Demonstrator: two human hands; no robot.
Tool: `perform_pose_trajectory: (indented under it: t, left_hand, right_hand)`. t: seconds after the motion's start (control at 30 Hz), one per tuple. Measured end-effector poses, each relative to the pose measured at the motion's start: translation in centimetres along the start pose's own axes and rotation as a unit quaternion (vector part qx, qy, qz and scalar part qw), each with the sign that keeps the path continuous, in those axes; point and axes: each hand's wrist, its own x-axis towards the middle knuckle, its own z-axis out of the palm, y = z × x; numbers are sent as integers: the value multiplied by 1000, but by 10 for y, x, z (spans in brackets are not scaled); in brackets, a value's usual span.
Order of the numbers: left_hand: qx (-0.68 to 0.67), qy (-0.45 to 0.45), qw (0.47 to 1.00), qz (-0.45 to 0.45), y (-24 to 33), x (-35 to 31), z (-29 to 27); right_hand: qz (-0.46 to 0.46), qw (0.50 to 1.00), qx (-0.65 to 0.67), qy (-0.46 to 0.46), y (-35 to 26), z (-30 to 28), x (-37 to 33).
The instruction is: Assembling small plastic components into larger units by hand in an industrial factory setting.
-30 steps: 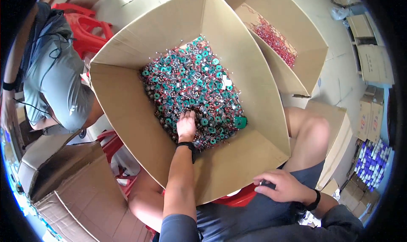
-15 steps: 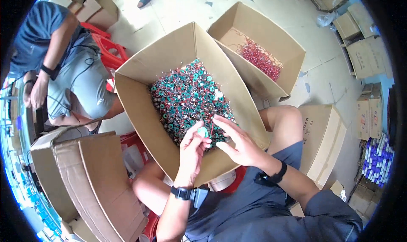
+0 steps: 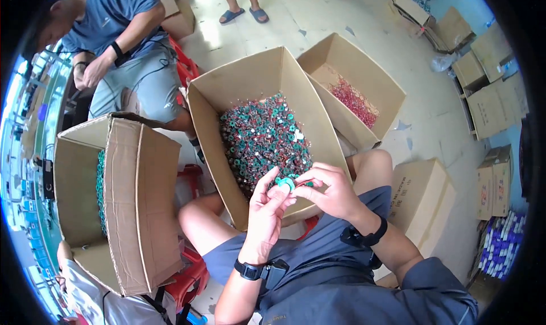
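Observation:
My left hand pinches a small round green circuit board between thumb and fingers. Close against it, the fingertips of my right hand are pressed together on a thin red wire beside the board; the wire's join to the board is too small to make out. Both hands are over the near edge of a large open cardboard box. Inside that box is a heap of green round boards with red wires and small metal parts.
Behind it to the right, a second open box holds red wires. A tall carton with green parts inside stands at left. A co-worker sits at far left; another person's arm shows at lower left. A closed carton lies at right.
My view has shifted, so the boxes appear lower and more to the right. My right hand, earlier spread apart from the left, has closed its fingers on the red wire beside the board.

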Motion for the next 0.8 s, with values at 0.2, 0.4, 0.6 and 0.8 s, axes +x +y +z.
perform_pose_trajectory:
  t: [0.2,0.4,0.6,0.8]
  left_hand:
    - [148,-79,985,36,1,-10,-9]
    - [252,-99,940,206,-5,-11,-5]
    - [449,-83,851,259,5,-17,2]
    - [568,-52,713,407,7,-17,2]
  right_hand:
    - [50,996,78,7,-4,0,-6]
    - [7,989,145,-29,-5,-5,-9]
    - [-6,997,17,-79,-16,-15,-8]
    - [-2,998,-17,-52,-11,-6,-9]
